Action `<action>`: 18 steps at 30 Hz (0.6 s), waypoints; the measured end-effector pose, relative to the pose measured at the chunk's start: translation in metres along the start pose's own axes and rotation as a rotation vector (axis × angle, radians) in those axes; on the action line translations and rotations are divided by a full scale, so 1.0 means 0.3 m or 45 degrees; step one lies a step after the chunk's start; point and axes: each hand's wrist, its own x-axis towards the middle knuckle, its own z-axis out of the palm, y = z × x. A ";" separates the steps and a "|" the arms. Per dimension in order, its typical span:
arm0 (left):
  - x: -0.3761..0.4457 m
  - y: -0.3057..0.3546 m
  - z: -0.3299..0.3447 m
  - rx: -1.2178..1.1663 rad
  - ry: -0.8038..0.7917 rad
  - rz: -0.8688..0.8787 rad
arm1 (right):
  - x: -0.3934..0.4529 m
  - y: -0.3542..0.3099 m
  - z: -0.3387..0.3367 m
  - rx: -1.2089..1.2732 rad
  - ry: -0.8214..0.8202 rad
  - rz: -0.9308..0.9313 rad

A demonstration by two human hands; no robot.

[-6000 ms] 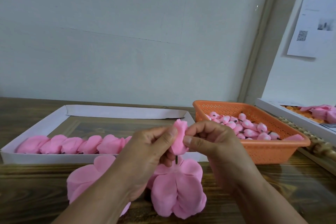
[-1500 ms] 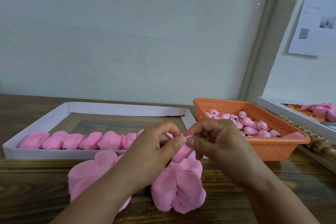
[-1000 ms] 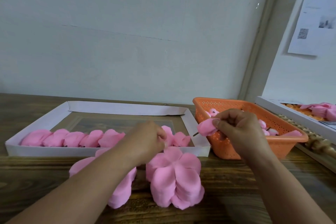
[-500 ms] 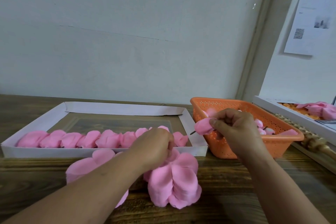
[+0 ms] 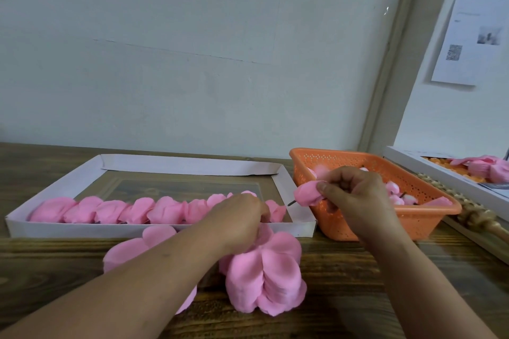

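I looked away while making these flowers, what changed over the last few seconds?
The hands parted. The right hand moved right to the orange basket and now pinches a pink bud. The left hand dropped onto the petal stack. The row of wrapped buds in the white tray grew longer. Basket, tray and stack stayed put.

I'm on one feed: head cam, wide-angle, worn. It sits over the near edge of the table (image 5: 358, 297), facing forward and slightly down toward the wall (image 5: 192, 49), which fills the upper half. Very close in: both forearms enter from the bottom edge, left hand (image 5: 242, 220) on the stack (image 5: 264, 275) at bottom centre, right hand (image 5: 355, 195) with a bud (image 5: 307, 194) just right of centre. Tray (image 5: 187, 165) runs left to centre behind the stack, basket (image 5: 385, 224) right of it. Far right edge catches a second tray (image 5: 429, 170) and a sheet (image 5: 473, 30) on the side wall.
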 end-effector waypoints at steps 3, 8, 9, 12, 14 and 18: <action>0.009 -0.003 -0.002 0.040 -0.018 0.000 | 0.000 0.001 0.000 -0.004 0.003 -0.003; 0.012 0.003 -0.010 0.064 -0.019 -0.012 | -0.001 0.000 0.000 -0.003 -0.001 -0.009; 0.012 0.006 -0.013 0.060 -0.021 -0.013 | -0.001 0.000 0.000 -0.010 -0.002 -0.008; 0.003 0.020 -0.022 0.019 -0.009 -0.005 | -0.002 -0.002 0.000 -0.022 -0.001 -0.005; -0.008 0.029 -0.036 -0.043 0.000 -0.008 | -0.003 -0.002 -0.002 -0.021 0.002 0.000; -0.009 0.016 -0.031 -0.085 0.023 -0.037 | -0.005 -0.005 -0.001 0.008 -0.003 0.008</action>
